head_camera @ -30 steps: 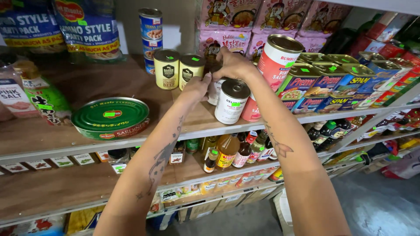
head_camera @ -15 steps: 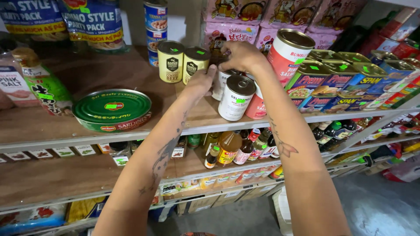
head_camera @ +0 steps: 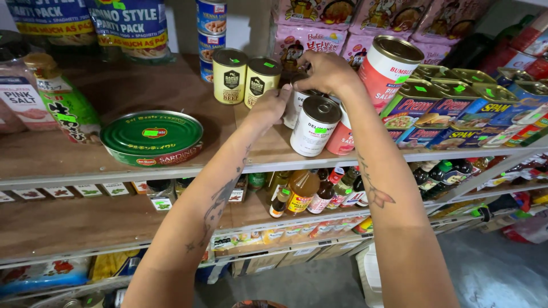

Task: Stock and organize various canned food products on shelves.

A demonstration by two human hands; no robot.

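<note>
Head view: compared with a second ago, both hands sit closer together on one white can (head_camera: 295,105) standing behind the front row, and the camera has tipped a little lower, so the shelf fills more of the frame. The left hand (head_camera: 268,108) lies flat against the can's left side, fingers loosely spread. The right hand (head_camera: 322,71) arches over its top, fingertips curled down around the rim; the can itself is mostly hidden under them. My reading is that the hold has settled on this can and the work has narrowed to it. The can stands upright on the wooden shelf (head_camera: 114,165), near the middle, touching the cans beside it.

Just in front stands a white can with a green sticker (head_camera: 315,125), and right of it a taller pink can (head_camera: 383,68) with a bare metal lid. To the left, two cream-and-black cans (head_camera: 246,77) stand side by side, each with a small green sticker on the lid. Farther left lies a flat oval green tin (head_camera: 151,138). Blue rectangular tins (head_camera: 451,108) are stacked along the right. Pink noodle packets (head_camera: 319,34) line the back, beside a stack of small blue cans (head_camera: 211,28). Bottles (head_camera: 302,191) crowd the shelf below.
</note>
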